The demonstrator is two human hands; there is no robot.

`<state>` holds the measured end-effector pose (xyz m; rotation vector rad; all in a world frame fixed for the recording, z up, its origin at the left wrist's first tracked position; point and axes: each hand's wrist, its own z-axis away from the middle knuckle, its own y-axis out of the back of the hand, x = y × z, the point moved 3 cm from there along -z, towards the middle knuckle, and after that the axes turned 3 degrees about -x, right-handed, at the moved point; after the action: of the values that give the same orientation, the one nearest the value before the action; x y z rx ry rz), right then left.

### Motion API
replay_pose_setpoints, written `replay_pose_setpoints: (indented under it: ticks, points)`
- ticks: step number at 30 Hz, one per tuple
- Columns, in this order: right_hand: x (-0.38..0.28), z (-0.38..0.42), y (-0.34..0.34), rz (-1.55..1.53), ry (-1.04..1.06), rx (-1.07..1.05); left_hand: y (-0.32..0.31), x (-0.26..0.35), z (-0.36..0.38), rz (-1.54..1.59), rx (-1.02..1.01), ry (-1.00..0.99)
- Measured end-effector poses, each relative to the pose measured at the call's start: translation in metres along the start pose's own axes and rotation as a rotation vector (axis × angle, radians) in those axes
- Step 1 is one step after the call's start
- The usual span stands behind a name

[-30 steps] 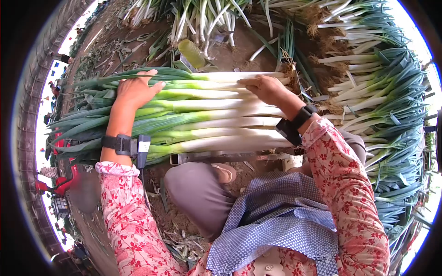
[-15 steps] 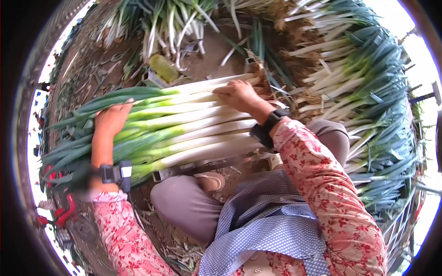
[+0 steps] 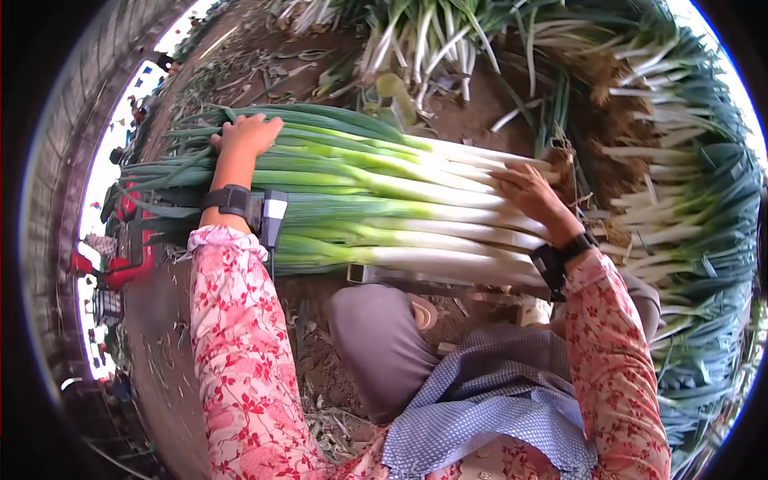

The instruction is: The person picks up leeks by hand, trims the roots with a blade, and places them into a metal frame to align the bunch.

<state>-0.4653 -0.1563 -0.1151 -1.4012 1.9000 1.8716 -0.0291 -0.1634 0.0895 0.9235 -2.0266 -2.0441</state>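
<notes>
"Left hand [image 3: 248, 136] has shifted toward the far edge of the leaves, and the right hand [image 3: 532, 196] has opened out since the last frame. What are they on?"

"One layer of leeks [image 3: 448, 188], just beyond the knee [image 3: 376, 336], over a metal frame [image 3: 400, 276]."

"Which way do they point?"

"Long axis left to right, the right end slightly nearer. Green leaves go left, white stems and roots right."

"How many?"

"More than six; they overlap too much for an exact count. I count two hands and two wrist straps, a left strap [image 3: 230, 200] and a right strap [image 3: 580, 244]."

"And the fingers?"

"Left ones are moderately apart, curved over the leaves. Right ones are spread wide, lying on the white stems near the roots. I can't tell how firmly either presses."

"Anything around?"

"One long heap [image 3: 712, 208] at the right, leaves pointing right, and a far bunch [image 3: 428, 32] with its white ends toward us."
</notes>
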Motion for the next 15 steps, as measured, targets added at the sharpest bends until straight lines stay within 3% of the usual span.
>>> replay_pose_setpoints:
  ticks: [1, 4, 6, 8, 9, 12, 13, 14, 15]
  points:
    - [-0.001, 0.001, 0.001, -0.021, -0.023, -0.057, 0.004, -0.015, -0.005, 0.01, -0.151, 0.071]
    - [-0.009, 0.006, 0.004, 0.004, -0.103, -0.132, -0.056, -0.081, -0.075, 0.312, -0.445, -0.174]
    - [-0.013, 0.009, 0.006, 0.03, -0.134, -0.121, -0.064, -0.078, -0.051, 0.321, -0.314, -0.054]
    - [-0.014, 0.008, 0.006, 0.027, -0.101, -0.142, -0.033, -0.05, -0.009, 0.251, -0.137, 0.019]
    - [-0.013, 0.007, 0.006, 0.025, -0.09, -0.147, -0.027, -0.044, -0.008, 0.197, -0.145, 0.045]
    - [-0.017, 0.013, 0.006, 0.052, -0.097, -0.123, -0.016, -0.031, -0.008, -0.198, 0.33, -0.056]
    - [-0.012, 0.012, 0.003, 0.056, -0.084, -0.092, -0.012, -0.028, -0.011, -0.239, 0.42, -0.184]
    - [-0.01, 0.009, 0.0, 0.151, -0.07, -0.095, -0.014, -0.027, -0.018, -0.117, 0.337, -0.294]
    - [-0.011, 0.011, 0.0, 0.176, 0.182, 0.014, -0.015, -0.013, -0.019, 0.008, 0.253, -0.422]
